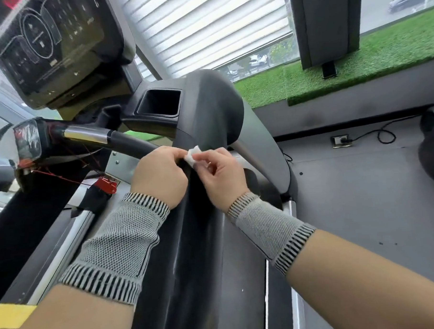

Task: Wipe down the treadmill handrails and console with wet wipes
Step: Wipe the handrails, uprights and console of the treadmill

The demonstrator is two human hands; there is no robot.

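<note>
A small folded white wet wipe [192, 156] is pinched between the fingertips of both hands above the treadmill's right side handrail [189, 240], a long dark padded rail running toward me. My left hand [159, 175] holds the wipe's left edge and my right hand [221, 175] holds its right edge. Both wrists wear grey knit sleeves. The dark console [49, 40] with its button panel is at the upper left, tilted in view. A curved front handlebar [125, 141] with a silver sensor band runs below it.
A red safety clip [105, 185] on a red cord hangs under the console. A cup holder recess [159, 102] sits in the console wing. Artificial grass ledge [356, 66] and window blinds lie beyond. A floor socket with black cable [340, 140] is at right.
</note>
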